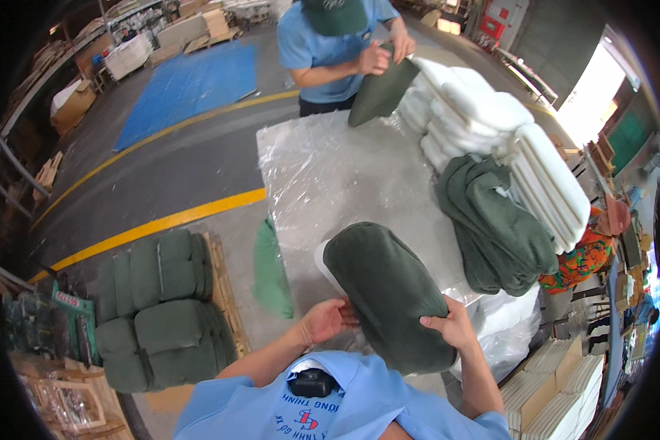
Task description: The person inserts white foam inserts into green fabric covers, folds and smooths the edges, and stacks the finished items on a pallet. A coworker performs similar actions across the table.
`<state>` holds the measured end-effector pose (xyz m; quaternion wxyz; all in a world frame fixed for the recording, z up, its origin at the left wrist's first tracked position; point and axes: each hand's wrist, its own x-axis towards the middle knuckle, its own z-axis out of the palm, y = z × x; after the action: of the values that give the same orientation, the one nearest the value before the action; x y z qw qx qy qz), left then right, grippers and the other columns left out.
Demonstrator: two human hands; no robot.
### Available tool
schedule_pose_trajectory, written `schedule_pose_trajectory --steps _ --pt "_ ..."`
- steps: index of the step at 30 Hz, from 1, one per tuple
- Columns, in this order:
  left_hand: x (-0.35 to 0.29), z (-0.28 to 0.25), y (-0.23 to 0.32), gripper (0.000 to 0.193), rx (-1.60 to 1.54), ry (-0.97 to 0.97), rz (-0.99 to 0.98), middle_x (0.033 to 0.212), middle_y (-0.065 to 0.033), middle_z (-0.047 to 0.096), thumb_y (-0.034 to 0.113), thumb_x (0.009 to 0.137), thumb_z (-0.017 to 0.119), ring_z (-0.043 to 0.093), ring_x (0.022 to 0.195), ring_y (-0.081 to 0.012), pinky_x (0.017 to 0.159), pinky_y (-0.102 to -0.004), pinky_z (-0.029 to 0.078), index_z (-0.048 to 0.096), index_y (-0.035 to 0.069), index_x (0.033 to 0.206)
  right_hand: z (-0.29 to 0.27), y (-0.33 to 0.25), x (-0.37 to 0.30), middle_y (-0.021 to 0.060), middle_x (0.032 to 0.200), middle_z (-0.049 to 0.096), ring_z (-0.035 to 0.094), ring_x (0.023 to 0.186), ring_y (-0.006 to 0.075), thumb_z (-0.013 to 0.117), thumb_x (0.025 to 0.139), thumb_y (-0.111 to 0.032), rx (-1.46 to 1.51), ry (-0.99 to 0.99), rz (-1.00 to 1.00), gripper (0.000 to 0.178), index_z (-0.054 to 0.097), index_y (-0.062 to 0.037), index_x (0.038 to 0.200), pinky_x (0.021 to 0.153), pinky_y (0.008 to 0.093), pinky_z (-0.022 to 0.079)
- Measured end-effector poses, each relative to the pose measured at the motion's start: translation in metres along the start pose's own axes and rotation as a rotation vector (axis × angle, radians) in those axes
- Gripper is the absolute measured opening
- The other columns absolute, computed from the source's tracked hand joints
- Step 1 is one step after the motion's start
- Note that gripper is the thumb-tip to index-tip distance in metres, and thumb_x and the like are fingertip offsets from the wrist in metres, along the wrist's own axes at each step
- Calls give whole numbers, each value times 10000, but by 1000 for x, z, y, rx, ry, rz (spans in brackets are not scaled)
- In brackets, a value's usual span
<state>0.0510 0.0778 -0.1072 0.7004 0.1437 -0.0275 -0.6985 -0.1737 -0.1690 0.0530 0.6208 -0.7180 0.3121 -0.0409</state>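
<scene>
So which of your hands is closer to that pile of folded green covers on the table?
Right. The right hand lies below the folded green covers; the left hand is farther left, beyond the green cushion.

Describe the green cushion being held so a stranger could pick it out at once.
On the plastic-covered table, look at the near edge. The dark green cushion lies there, gripped by the left hand and right hand; unlike the flat green covers, it is stuffed.

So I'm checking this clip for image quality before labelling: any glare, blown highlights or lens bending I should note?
Head view: strong fisheye, so the yellow floor line bows and the corners go black. The bright opening at upper right is blown out. The plastic sheet on the table shows patchy glare. The left hand and right hand on the dark green cushion look evenly lit and sharp.
</scene>
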Motion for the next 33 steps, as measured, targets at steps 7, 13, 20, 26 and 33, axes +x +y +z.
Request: schedule_pose_trajectory --steps 7,13,20,26,33 --pt "63 77 -18 524 154 173 -183 1469 -55 681 456 1140 493 664 1299 -238 1128 -459 508 584 94 1509 -16 40 -39 127 1200 775 735 1076 224 846 826 -6 525 263 -103 522 675 65 1314 995 392 567" --pt "94 139 24 390 197 18 11 1316 -81 751 281 1088 653 713 1198 -214 1067 -402 553 663 57 1406 -9 76 -55 130 1223 767 737 1099 245 856 845 -27 774 337 -141 531 658 58 1330 994 418 580" --pt "112 176 30 230 596 204 522 1173 -45 767 87 1067 654 697 1046 -133 946 -329 555 726 -3 1266 13 94 -66 122 1226 768 730 1103 222 881 836 -42 784 397 -186 546 668 42 1331 998 403 575" --pt "123 165 17 234 672 181 543 1176 -50 762 119 1082 632 699 1041 -144 958 -333 548 725 -2 1259 31 96 -66 110 1224 770 724 1112 213 864 847 -11 798 446 -188 512 687 17 1327 1016 394 567" --pt "163 178 68 515 478 183 44 1443 -133 683 437 1150 499 660 1300 -283 1146 -471 507 620 31 1442 61 63 -42 125 1269 739 703 1159 226 856 882 -27 915 540 -175 536 638 23 1368 1043 398 560"
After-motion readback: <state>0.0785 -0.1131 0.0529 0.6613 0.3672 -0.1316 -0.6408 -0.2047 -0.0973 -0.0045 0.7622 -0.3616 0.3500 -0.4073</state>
